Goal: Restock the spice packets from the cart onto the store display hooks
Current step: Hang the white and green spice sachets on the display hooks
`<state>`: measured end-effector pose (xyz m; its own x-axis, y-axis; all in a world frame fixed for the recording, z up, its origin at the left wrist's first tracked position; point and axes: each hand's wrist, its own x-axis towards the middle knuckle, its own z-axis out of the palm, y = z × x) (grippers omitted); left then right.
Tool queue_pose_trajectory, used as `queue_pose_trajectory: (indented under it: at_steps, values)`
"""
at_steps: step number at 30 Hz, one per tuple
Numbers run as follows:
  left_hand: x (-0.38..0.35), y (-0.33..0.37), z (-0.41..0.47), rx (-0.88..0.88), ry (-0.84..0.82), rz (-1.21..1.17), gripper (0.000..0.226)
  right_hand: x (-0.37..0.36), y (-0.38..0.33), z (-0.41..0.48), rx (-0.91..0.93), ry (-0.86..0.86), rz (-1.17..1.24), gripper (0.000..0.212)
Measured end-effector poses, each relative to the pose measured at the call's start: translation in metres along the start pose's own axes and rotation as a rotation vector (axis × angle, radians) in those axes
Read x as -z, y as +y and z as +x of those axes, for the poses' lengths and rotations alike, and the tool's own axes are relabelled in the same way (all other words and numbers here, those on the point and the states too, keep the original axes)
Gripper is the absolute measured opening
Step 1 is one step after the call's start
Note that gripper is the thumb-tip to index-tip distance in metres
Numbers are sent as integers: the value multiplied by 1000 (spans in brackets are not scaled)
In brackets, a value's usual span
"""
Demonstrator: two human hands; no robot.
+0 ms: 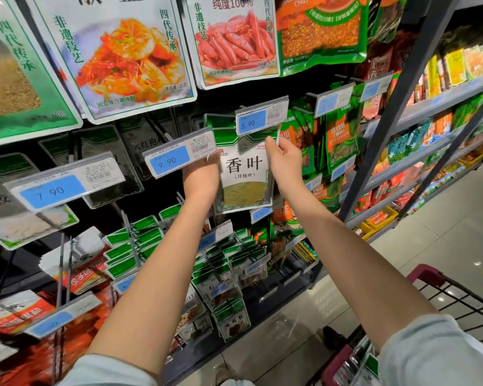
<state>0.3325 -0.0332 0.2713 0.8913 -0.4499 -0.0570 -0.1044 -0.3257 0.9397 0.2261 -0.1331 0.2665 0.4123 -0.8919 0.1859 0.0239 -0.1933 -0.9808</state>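
A green and white bay leaf spice packet (244, 174) hangs upright at the display, its top behind the 5.90 price tag (260, 118). My left hand (201, 174) holds the packet's left edge, with its fingers partly hidden behind the 9.90 price tag (179, 157). My right hand (283, 153) pinches the packet's upper right edge. The hook itself is hidden behind the tag. The cart (441, 296) stands at the lower right, with packets (360, 369) visible inside it.
Rows of hooks with other spice packets (140, 240) hang below and to the left, with price tags sticking out. Large packets (129, 57) hang overhead. A grey shelf upright (402, 96) and stocked shelves (435, 146) stand to the right. Tiled floor (444, 235) lies beyond.
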Motion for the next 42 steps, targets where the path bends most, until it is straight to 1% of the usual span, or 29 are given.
queue_pose_trajectory:
  at_steps: [2,5,6,8,10,14,18,21,23,26,28,30,33,37,40,42]
  values:
    - [0,-2,0,-26,-1,29,33,0,3,1,-17,3,6,36]
    - [-1,-6,-1,-153,-25,145,33,0,7,1,-63,12,42,14]
    - [-2,-7,-2,-178,-28,154,34,0,7,2,-72,12,42,19]
    - [-2,-7,-3,-164,-29,153,36,0,5,3,-76,20,27,34]
    - [-2,-6,-2,-145,-37,131,40,0,3,4,-70,24,33,38]
    - [-4,-3,3,-229,-4,163,45,-2,1,9,-29,59,29,43]
    - [-4,-1,5,-296,32,170,43,-3,1,14,-2,86,9,42]
    - [-7,-12,5,-318,-1,146,51,3,6,9,11,71,19,32]
    - [-7,-17,4,-332,-10,119,48,4,10,6,-6,74,54,44]
    - [-8,-15,1,-351,10,26,42,5,12,6,1,71,81,48]
    - [-9,-12,1,-329,27,10,46,6,12,6,10,80,87,51]
    - [-9,-11,4,-322,32,34,49,6,14,6,7,77,89,52]
    - [-8,-8,9,-370,36,92,47,5,12,4,13,86,93,53]
    - [-10,-5,15,-423,80,216,51,4,9,5,-4,96,61,51]
    - [-10,-8,14,-453,82,292,49,5,8,13,-16,94,3,45]
    - [-11,-12,15,-447,59,322,51,5,8,19,-14,92,-40,36]
